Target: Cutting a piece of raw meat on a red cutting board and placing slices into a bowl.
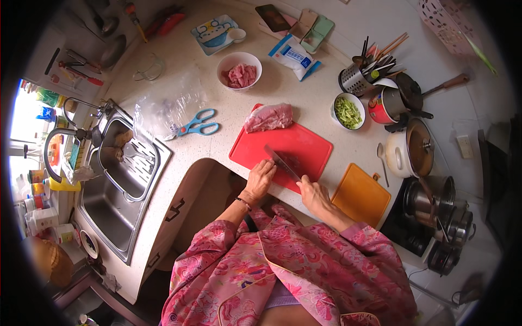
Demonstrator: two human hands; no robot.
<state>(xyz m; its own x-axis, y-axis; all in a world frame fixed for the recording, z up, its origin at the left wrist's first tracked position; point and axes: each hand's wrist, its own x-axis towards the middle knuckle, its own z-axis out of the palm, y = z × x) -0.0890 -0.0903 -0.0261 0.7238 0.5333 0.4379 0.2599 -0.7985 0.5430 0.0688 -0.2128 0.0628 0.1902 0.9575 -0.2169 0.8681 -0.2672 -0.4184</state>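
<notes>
My right hand grips the handle of a kitchen knife, its blade pointing away to the left over the red cutting board. Close to the blade, my left hand rests at the board's near left edge with fingers bent down. Whatever may lie under those fingers is hidden. A large piece of raw meat lies across the board's far left corner. Beyond it stands a white bowl with raw meat strips.
Chopped green vegetables fill a small bowl at right, near lidded pots. An orange cutting board lies right of my arm. Blue-handled scissors and a plastic bag lie left, beside the steel sink.
</notes>
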